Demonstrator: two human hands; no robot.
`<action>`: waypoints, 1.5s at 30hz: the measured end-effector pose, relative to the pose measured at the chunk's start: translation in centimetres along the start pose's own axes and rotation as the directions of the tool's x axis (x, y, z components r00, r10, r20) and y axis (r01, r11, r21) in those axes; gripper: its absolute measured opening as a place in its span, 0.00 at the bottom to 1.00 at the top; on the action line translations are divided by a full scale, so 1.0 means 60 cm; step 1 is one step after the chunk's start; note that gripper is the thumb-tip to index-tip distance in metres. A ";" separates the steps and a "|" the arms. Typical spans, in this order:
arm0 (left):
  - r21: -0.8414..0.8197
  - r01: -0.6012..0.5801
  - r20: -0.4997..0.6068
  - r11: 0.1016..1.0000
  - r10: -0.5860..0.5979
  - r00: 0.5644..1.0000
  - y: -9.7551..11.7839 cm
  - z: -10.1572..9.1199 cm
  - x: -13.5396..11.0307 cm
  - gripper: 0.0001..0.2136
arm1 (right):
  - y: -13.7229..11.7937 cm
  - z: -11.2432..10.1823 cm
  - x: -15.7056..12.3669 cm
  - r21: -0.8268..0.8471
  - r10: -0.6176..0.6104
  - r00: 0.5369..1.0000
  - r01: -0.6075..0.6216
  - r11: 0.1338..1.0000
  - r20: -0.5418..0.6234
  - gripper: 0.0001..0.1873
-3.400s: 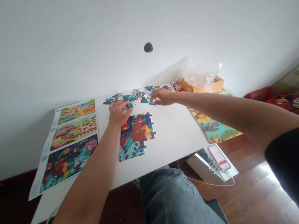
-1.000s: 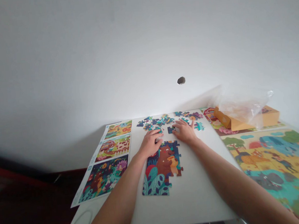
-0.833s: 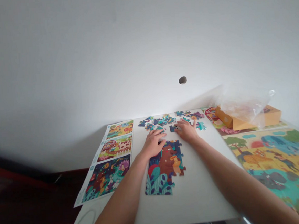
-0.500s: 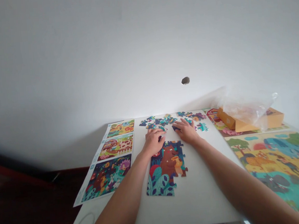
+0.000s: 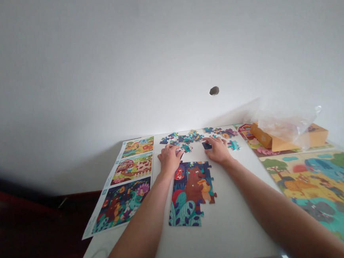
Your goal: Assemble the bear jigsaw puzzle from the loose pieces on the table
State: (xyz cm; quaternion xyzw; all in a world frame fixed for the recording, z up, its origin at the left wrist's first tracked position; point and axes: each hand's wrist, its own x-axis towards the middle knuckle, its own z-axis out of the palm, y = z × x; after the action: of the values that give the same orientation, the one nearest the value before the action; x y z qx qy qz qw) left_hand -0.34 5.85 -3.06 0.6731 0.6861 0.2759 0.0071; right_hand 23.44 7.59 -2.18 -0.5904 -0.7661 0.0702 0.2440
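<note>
Two bare hands are bent over the far half of the table. Between the thumb and fingers of the right hand is a dark piece, apparently pinched by its edges so the knobs can be felt. The left hand curls low, with a dark edge showing by its thumb; whether it grips or merely covers a piece, I cannot tell.

One bear puzzle, partly joined, lies flat just nearer the body, between the forearms, its knobbed side turned right. Loose pieces lie beyond the hands, probably to be within reach yet off the joined part; they overlap too much to count.

On the left, one sheet carries three pictures, the nearest showing the same bear, so it likely serves for comparing. Two whole puzzles lie on the right: a savanna puzzle and, beyond it, a farm puzzle under one orange box and one clear bag.
</note>
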 end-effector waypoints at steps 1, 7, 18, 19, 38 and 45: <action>0.000 0.000 0.004 1.000 0.000 1.000 0.001 -0.001 0.000 0.12 | 0.001 -0.001 0.000 0.001 -0.013 1.000 0.013 1.000 -0.005 0.31; -0.054 -0.053 0.053 0.997 0.056 0.997 0.006 0.000 -0.004 0.17 | 0.003 -0.002 0.003 -0.047 0.109 0.994 -0.110 0.993 -0.019 0.33; -0.039 -0.312 0.161 0.949 0.314 0.936 0.021 -0.011 -0.014 0.16 | 0.013 0.005 0.004 0.081 -0.102 0.994 0.104 0.991 -0.026 0.31; -0.029 -0.341 0.202 0.940 0.340 0.918 0.024 -0.014 -0.017 0.15 | 0.014 0.006 0.004 0.094 -0.122 0.992 0.126 0.988 -0.042 0.31; -0.072 -0.248 0.223 0.966 0.258 0.940 0.028 -0.017 -0.016 0.17 | 0.011 0.007 0.004 -0.057 0.001 1.000 -0.002 0.998 -0.018 0.22; 0.047 -0.041 0.108 0.998 0.036 0.994 0.018 -0.010 -0.007 0.14 | 0.013 0.013 0.003 -0.074 -0.157 0.968 0.174 0.982 0.194 0.27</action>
State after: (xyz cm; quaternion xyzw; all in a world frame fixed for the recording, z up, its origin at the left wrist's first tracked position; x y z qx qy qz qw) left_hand 0.46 5.20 -2.29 0.7000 0.6782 0.2226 0.0219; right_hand 23.76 8.15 -3.10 -0.5256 -0.8347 0.0697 0.1490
